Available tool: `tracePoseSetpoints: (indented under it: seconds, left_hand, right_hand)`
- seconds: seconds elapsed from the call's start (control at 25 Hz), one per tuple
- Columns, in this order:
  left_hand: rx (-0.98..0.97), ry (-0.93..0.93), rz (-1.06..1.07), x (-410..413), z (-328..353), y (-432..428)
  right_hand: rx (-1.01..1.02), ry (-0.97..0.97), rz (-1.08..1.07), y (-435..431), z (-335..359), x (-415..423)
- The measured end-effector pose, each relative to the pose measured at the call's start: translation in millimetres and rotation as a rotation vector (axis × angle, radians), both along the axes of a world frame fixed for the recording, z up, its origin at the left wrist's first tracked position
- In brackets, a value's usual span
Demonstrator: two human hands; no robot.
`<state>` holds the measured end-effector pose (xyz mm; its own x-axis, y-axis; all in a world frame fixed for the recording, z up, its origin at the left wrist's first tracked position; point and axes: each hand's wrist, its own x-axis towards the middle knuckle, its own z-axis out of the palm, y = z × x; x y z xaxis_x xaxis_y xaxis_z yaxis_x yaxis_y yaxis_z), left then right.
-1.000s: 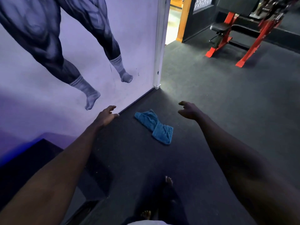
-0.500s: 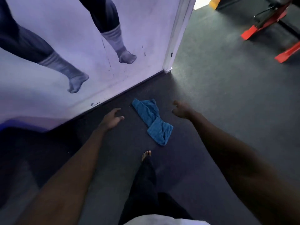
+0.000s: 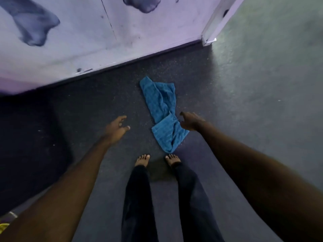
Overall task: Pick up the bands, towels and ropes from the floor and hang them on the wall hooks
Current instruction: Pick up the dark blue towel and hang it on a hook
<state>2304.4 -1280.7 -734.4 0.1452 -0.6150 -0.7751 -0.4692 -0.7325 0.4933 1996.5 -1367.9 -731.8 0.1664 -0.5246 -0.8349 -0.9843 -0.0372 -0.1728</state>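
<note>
A crumpled blue towel [image 3: 162,112] lies on the dark rubber floor just in front of my bare feet. My right hand [image 3: 191,121] hovers over the towel's right edge with fingers loosely curled, holding nothing. My left hand [image 3: 116,129] reaches down to the left of the towel, a hand's width away from it, fingers spread and relaxed, empty. No hooks, bands or ropes show in this view.
A lilac wall [image 3: 90,41] with painted feet runs along the floor behind the towel and ends at a white corner post [image 3: 212,30]. My feet [image 3: 157,159] stand close to the towel's near end. Something yellow [image 3: 3,227] peeks in at the bottom left edge.
I have stepped up to the towel and tilted my view down. Both hands have dropped toward the floor, the right one coming over the towel's edge. The red gym bench has left the view.
</note>
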Motion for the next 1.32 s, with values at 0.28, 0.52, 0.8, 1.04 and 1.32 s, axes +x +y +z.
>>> tracePoseSetpoints:
  seconds: [0.28, 0.52, 0.8, 1.04, 1.32]
  left_hand:
    - [0.074, 0.040, 0.078, -50.6, -218.5, 13.3]
    - [-0.018, 0.050, 0.177, -62.8, -333.2, 27.1]
    - [0.058, 0.096, 0.220, -59.9, -301.1, 80.6]
    - [0.003, 0.064, 0.425, -30.7, -84.7, 75.3]
    - [-0.222, -0.109, 0.619, 34.5, 205.3, 125.3]
  right_hand:
    - [0.027, 0.054, 0.193, -25.4, -278.8, -15.5]
    - [-0.081, 0.072, 0.390, -21.5, -401.1, -2.9]
    - [-0.470, -0.084, 0.689, 14.9, -354.9, 4.6]
    - [-0.459, -0.507, 0.649, 6.2, -125.7, 55.1]
    - [-0.428, -0.662, 0.634, -2.8, 177.7, 151.1]
